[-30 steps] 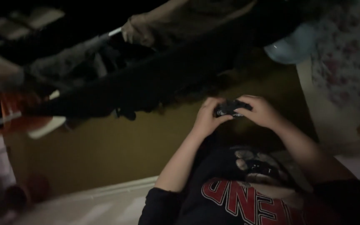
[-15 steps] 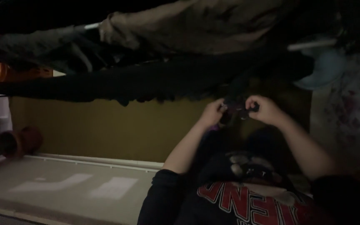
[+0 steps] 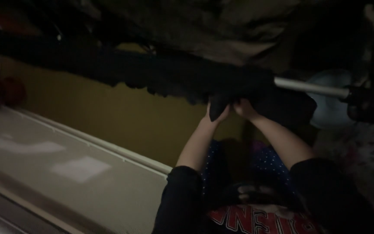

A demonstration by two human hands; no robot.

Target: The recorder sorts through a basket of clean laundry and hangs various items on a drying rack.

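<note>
1. The view is dark and tipped over; both of the person's hands are raised to a white horizontal rail point(image 3: 310, 86) hung with clothes.
2. The left hand point(image 3: 219, 113) is closed on a small dark piece of cloth point(image 3: 216, 108) that hangs down just under the rail; the fingers curl round it.
3. The right hand point(image 3: 244, 107) sits just beside the left, fingers folded onto the black garment point(image 3: 174, 78) draped along the rail; whether it also pinches the small cloth cannot be told.
4. Above the black garment lies a brownish-grey garment point(image 3: 204, 26), touching it.
5. A pale blue rounded plastic thing, perhaps a basin point(image 3: 330, 108), shows past the rail's end; what it holds cannot be seen.
6. Behind the hands stands an ochre wall point(image 3: 122, 117), meeting a pale ceiling point(image 3: 66, 173) at a white moulding.
</note>
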